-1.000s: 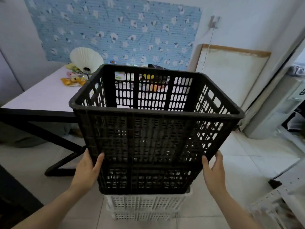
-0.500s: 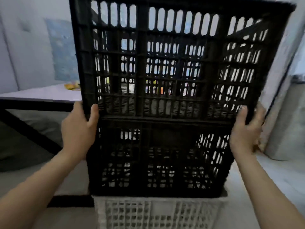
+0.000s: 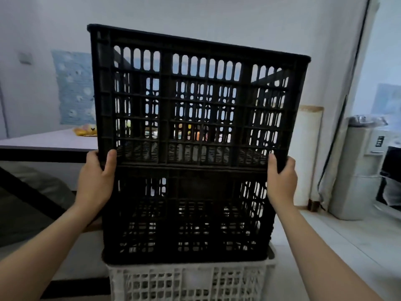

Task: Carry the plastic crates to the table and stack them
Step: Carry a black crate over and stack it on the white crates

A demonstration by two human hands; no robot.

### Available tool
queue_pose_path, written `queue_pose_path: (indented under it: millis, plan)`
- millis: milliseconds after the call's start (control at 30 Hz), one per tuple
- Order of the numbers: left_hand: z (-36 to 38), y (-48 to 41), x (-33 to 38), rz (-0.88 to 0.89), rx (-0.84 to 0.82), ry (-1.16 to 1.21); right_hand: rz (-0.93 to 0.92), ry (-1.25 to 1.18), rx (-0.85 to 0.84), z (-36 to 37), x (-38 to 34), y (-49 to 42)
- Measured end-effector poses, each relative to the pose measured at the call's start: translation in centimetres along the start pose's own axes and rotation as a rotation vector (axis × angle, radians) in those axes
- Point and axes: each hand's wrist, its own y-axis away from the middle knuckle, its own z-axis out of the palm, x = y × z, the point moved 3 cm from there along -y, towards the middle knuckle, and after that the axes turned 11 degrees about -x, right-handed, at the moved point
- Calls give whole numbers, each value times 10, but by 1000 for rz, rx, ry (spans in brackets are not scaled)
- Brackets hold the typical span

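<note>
A black slotted plastic crate (image 3: 195,101) fills the middle of the view, raised in front of me. My left hand (image 3: 95,181) grips its lower left edge and my right hand (image 3: 282,181) grips its lower right edge. Below it another black crate (image 3: 186,224) sits nested in a white crate (image 3: 188,281) at the bottom of the view. The table (image 3: 50,142), white-topped with a dark edge, lies behind the crates to the left. The raised crate hides most of the table's right part.
Yellow toys (image 3: 85,130) lie on the far part of the table. A blue patterned sheet (image 3: 73,88) hangs on the wall. A white board (image 3: 308,155) leans at the right, beside a water dispenser (image 3: 358,170). Pale tiled floor (image 3: 347,235) stretches to the right.
The upper black crate has been lifted off the stack, from waist height to in front of me, both hands gripping it. The view has tilted up and lowered toward table level.
</note>
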Motion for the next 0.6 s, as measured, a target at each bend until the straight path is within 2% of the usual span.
queue_pose_path:
  millis: [333, 467, 600]
  plan:
    - [4, -1, -6, 39, 15, -13, -27, 129, -96, -12, 1, -8]
    - [5, 1, -7, 23, 5, 23, -18, 104, -52, -6, 5, -6]
    - [12, 6, -7, -3, -44, 170, 16, 16, -131, -5, 4, -1]
